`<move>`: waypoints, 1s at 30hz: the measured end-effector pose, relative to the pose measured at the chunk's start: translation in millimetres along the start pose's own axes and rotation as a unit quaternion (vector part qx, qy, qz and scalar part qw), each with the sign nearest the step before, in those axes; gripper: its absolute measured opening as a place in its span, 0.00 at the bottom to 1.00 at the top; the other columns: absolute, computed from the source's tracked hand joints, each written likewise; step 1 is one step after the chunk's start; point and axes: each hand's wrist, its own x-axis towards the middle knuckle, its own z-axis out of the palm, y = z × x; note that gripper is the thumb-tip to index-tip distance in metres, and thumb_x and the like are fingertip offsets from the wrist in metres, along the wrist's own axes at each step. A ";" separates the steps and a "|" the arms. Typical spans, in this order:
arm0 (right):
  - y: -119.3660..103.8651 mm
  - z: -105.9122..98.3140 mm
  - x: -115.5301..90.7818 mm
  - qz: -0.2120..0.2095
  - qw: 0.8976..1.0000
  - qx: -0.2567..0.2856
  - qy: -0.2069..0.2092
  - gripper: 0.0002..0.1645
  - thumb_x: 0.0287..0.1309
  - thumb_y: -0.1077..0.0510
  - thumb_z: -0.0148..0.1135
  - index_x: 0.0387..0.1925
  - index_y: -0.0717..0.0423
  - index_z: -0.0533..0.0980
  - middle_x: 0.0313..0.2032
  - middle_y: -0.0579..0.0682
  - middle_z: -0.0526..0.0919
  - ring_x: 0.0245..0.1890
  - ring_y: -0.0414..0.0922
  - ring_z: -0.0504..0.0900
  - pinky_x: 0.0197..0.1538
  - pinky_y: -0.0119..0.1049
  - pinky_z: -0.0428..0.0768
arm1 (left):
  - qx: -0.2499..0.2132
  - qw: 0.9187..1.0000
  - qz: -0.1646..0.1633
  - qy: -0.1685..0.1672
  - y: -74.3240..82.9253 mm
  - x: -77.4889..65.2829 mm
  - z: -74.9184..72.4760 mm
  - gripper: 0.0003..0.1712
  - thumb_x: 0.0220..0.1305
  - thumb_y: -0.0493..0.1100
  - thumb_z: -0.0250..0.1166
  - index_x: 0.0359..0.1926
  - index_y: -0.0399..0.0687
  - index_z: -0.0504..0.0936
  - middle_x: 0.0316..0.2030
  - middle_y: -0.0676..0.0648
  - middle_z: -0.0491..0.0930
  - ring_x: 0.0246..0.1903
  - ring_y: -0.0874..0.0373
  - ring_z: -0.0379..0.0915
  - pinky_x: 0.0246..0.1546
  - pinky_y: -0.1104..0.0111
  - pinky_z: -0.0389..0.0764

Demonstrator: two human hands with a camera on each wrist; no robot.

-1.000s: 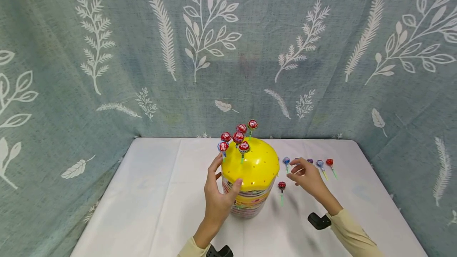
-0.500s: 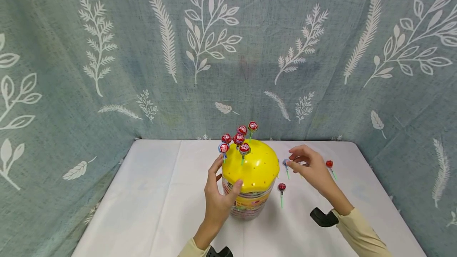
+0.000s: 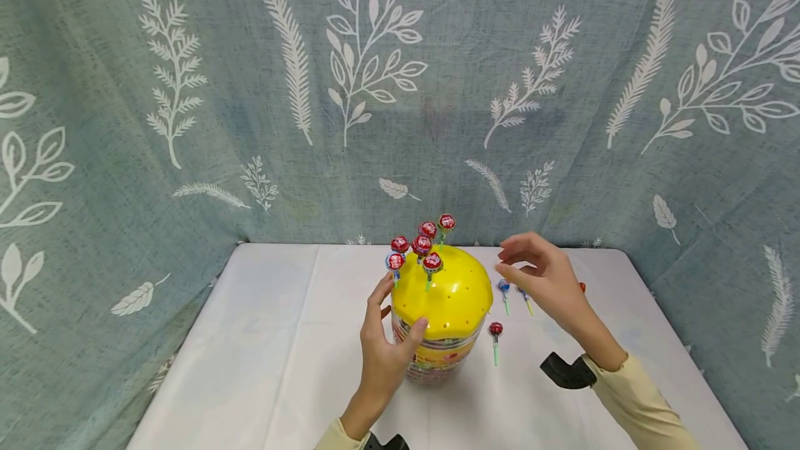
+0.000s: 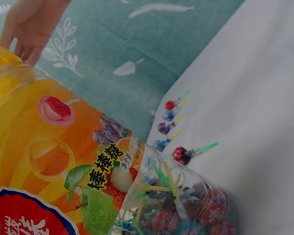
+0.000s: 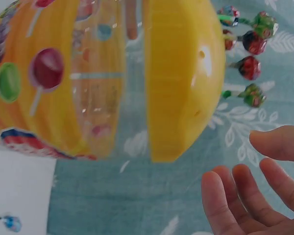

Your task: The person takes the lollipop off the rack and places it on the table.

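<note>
My left hand holds the side of a clear lollipop jar, with its thumb at the edge of the yellow domed lid. Several red-wrapped lollipops stand upright in small holes toward the lid's back left. To the right of the jar, my right hand hovers with bent fingers and nothing between them. In the right wrist view its thumb and fingers are spread apart, beside the lid's dome. Through the jar's clear lower wall, the left wrist view shows more lollipops inside.
On the white table, a dark red lollipop lies right of the jar. Behind it lie a blue one and others partly covered by the right hand. In the left wrist view they form a row. A leaf-patterned curtain hangs behind.
My right hand has risen and moved back, away from the lollipops on the table, with nothing in it. My left hand has kept its hold on the jar.
</note>
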 end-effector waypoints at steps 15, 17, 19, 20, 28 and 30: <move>-22.4 14.6 22.0 -0.032 0.999 0.021 -0.015 0.19 0.55 0.62 0.66 0.49 0.56 0.73 0.42 0.56 0.80 0.42 0.45 0.80 0.43 0.34 0.80 | 0.004 1.000 -0.007 -0.003 2.7 0.6 -0.2 0.41 0.54 0.45 0.66 0.68 0.53 0.60 0.66 0.52 0.62 0.62 0.53 0.61 0.51 0.48 0.68; -23.3 17.0 24.9 -0.036 0.999 0.019 -0.012 0.19 0.55 0.61 0.66 0.49 0.55 0.73 0.41 0.53 0.80 0.42 0.45 0.80 0.43 0.34 0.80 | 0.004 1.000 -0.006 -0.004 1.6 0.2 -0.6 0.40 0.54 0.47 0.66 0.68 0.56 0.60 0.66 0.54 0.62 0.63 0.55 0.60 0.51 0.48 0.68; -24.8 19.6 27.7 -0.041 0.999 0.021 -0.011 0.20 0.54 0.61 0.67 0.49 0.54 0.73 0.41 0.52 0.80 0.42 0.44 0.81 0.44 0.35 0.80 | 0.004 1.000 -0.005 -0.005 0.5 -0.2 -0.8 0.40 0.55 0.48 0.66 0.68 0.58 0.60 0.66 0.54 0.62 0.63 0.55 0.60 0.51 0.48 0.68; -25.4 20.9 29.0 -0.043 0.999 0.024 -0.011 0.20 0.54 0.62 0.67 0.49 0.54 0.73 0.41 0.51 0.80 0.42 0.44 0.81 0.44 0.35 0.80 | 0.005 1.000 -0.004 -0.004 -0.1 -0.3 -0.9 0.40 0.56 0.49 0.65 0.68 0.58 0.59 0.66 0.54 0.62 0.63 0.55 0.60 0.51 0.48 0.68; -28.8 32.4 41.9 -0.049 0.997 0.052 -0.015 0.21 0.53 0.64 0.67 0.49 0.56 0.73 0.41 0.53 0.81 0.42 0.47 0.81 0.43 0.36 0.81 | 0.008 1.000 -0.003 -0.002 -1.3 -1.2 -0.9 0.40 0.56 0.48 0.66 0.68 0.58 0.59 0.66 0.54 0.62 0.63 0.55 0.61 0.51 0.48 0.69; -29.5 35.1 45.0 -0.043 0.997 0.056 -0.018 0.21 0.53 0.64 0.67 0.49 0.56 0.73 0.41 0.54 0.81 0.41 0.47 0.81 0.43 0.36 0.81 | 0.006 1.000 -0.003 -0.003 -0.6 -1.4 -0.7 0.40 0.55 0.47 0.66 0.68 0.57 0.59 0.67 0.54 0.62 0.63 0.54 0.61 0.51 0.48 0.69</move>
